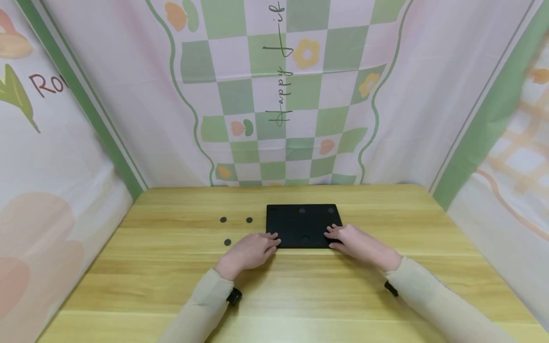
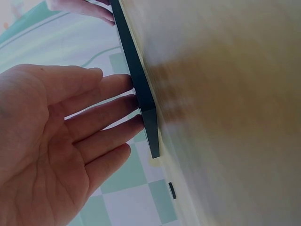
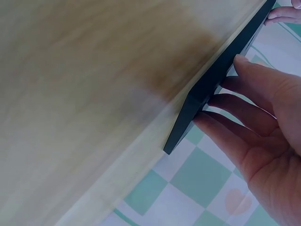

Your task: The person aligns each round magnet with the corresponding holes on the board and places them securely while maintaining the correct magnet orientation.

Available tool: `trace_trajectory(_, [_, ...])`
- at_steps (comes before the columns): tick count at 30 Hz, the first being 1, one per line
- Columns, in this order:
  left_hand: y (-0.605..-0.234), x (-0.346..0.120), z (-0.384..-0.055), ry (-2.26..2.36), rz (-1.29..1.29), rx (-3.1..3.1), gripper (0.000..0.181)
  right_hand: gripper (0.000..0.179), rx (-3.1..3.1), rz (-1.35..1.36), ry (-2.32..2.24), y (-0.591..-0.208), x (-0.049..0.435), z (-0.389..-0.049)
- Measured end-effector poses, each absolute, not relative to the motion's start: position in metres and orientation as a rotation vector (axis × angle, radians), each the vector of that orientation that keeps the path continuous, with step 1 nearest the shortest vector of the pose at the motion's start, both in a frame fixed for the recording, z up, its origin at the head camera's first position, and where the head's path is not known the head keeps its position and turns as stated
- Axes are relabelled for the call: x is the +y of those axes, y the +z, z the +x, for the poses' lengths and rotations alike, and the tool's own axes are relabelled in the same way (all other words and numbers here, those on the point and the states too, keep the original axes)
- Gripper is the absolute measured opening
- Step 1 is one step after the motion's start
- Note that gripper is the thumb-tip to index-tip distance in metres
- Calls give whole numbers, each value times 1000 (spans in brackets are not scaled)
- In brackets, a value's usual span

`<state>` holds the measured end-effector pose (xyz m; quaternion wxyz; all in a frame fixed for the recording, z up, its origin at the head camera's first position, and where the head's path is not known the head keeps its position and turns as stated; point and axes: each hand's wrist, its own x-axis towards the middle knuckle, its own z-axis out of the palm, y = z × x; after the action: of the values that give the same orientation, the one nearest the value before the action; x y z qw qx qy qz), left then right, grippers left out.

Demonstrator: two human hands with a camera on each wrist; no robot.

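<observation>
A thin black rectangular board (image 1: 296, 225) lies flat on the wooden table. Round marks show on its top, some with a greyer disc (image 1: 302, 210); whether each is a piece or a recess I cannot tell. My left hand (image 1: 253, 250) touches the board's near left corner with its fingertips. At the near right corner, the fingertips of my right hand (image 1: 359, 244) rest on the board. Both wrist views show fairly straight, relaxed fingers against its upper face, with no grip around the edge. Left of the board lie three small dark discs (image 1: 249, 220), apart from each other.
The wooden table (image 1: 171, 267) extends around the board on every side. A patterned curtain (image 1: 274, 95) hangs behind the table's far edge, with more printed cloth at left and right. Both sleeves carry a small black wrist device (image 1: 234, 297).
</observation>
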<state>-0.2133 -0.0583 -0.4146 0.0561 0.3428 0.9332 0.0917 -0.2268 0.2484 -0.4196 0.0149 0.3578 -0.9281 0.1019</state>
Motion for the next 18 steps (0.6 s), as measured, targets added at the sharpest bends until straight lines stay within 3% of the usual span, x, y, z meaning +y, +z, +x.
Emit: trace_trajectory(18, [-419, -74, -224, 610, 1104, 2766, 33, 32, -2888, 1105, 335, -420, 248, -227])
